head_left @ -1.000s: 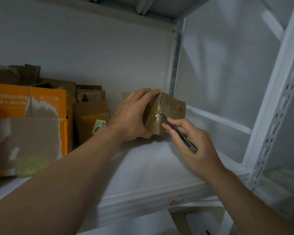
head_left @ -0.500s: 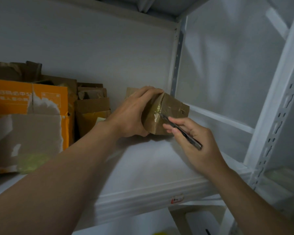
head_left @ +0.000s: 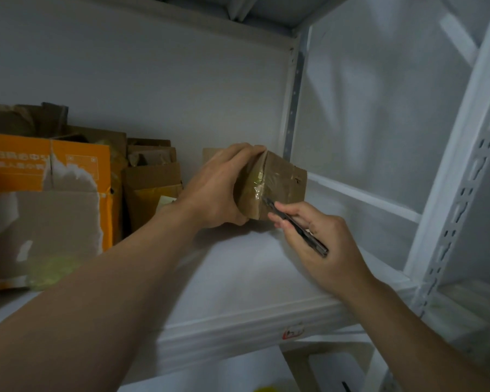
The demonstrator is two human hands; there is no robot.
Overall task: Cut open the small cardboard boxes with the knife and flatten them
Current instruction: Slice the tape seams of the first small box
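Small box is gripped over its top by L hand; knife is pinched in R hand, tip at tape.

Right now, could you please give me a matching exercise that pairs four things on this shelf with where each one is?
Things:
1. small taped box
2. knife
3. orange box
4. shelf

Places or states:
A. held in the right hand, tip at the taped edge
B. standing at the far left
C. gripped by the left hand
D. white, carrying the boxes

Pairs: 1-C, 2-A, 3-B, 4-D
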